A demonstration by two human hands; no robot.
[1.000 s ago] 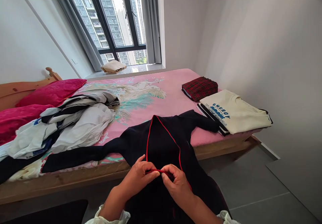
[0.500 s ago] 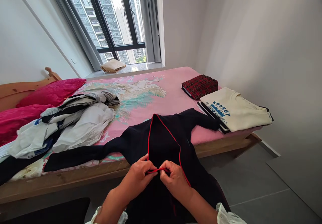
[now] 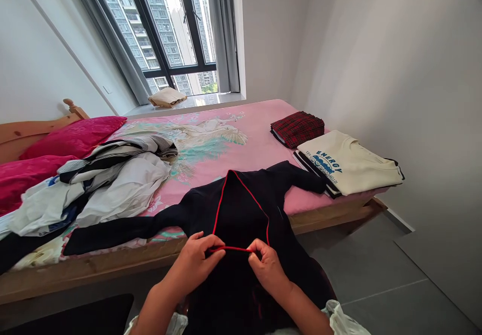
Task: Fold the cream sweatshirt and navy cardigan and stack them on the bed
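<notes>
A black long-sleeved garment [image 3: 199, 202] with red edging lies over the near edge of the bed, its sleeves spread left and right and its lower part hanging toward me. My left hand [image 3: 199, 257] pinches the red-trimmed edge between thumb and fingers. A short way to the right, my right hand [image 3: 265, 262] pinches the same edge. Between them the red trim [image 3: 237, 248] runs taut and nearly level. Above it the garment's front opening forms a pointed shape outlined in red.
Rumpled white and striped clothes [image 3: 124, 184] lie on the bed's left, by magenta pillows [image 3: 75, 136]. At the right are a folded cream shirt [image 3: 350, 164] on other folded clothes and a folded red plaid garment [image 3: 297, 129]. A beige bundle [image 3: 167, 97] sits on the windowsill.
My hands have moved apart along the red edge, the left one leftward and the right one rightward. The trim between them is now longer and straighter.
</notes>
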